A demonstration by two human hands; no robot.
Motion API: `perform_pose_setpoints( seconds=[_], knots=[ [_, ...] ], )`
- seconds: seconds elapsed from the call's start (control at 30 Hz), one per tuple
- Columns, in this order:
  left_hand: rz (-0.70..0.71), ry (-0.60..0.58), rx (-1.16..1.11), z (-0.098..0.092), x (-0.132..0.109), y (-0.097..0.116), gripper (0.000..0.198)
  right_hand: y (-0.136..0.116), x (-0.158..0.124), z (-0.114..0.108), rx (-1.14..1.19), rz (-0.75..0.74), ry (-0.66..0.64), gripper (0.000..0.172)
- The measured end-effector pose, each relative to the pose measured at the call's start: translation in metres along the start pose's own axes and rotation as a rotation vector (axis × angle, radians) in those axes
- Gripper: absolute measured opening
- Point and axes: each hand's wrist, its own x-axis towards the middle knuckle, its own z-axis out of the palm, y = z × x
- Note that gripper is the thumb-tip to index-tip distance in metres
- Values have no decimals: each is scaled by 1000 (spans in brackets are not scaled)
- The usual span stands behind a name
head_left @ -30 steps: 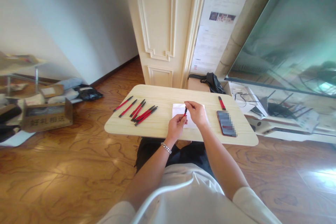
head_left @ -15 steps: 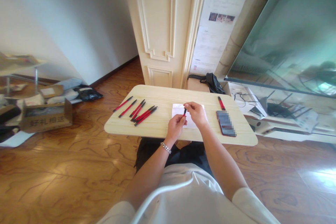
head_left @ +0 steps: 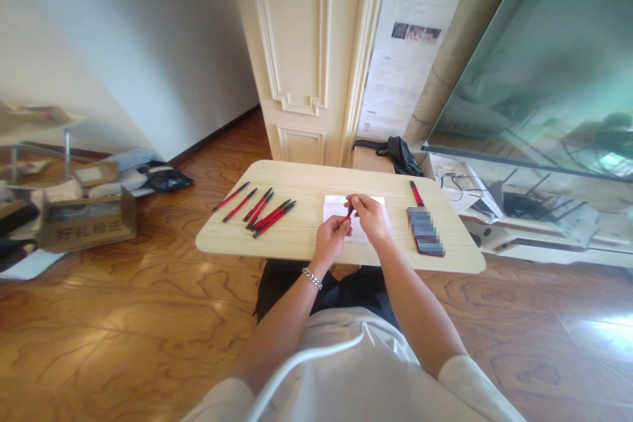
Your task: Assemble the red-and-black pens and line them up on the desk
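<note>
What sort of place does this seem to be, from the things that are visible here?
It is probably a room in a private home: it has a polished wooden floor, a cream panelled door frame, and a cardboard box standing on the floor by the wall.

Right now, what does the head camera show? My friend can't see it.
The left hand and right hand hold a red-and-black pen over white paper on a pale wooden table. More pens lie left; a phone and one pen lie right.

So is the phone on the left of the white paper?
No, the phone lies to the right of the white paper.
</note>
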Motion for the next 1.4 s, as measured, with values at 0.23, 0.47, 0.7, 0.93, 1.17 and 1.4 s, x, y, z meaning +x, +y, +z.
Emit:
perform_pose_setpoints(
  seconds=[0.23,0.47,0.7,0.93,1.17,1.4],
  knots=[
    [-27,-2,-22,0,0,3,34,3,-3,2,21,60,75,39],
    [-27,5,-27,0,1,0,33,6,-4,2,51,67,74,34],
    [-33,-4,-28,0,0,3,33,4,-4,1,113,64,-4,38],
    [-20,-6,-18,0,1,0,33,6,-4,2,75,87,48,37],
    [-36,-4,-34,0,1,1,33,3,-4,0,60,62,12,36],
    [-27,0,-27,0,0,2,34,1,-5,-1,110,80,-9,38]
  ],
)
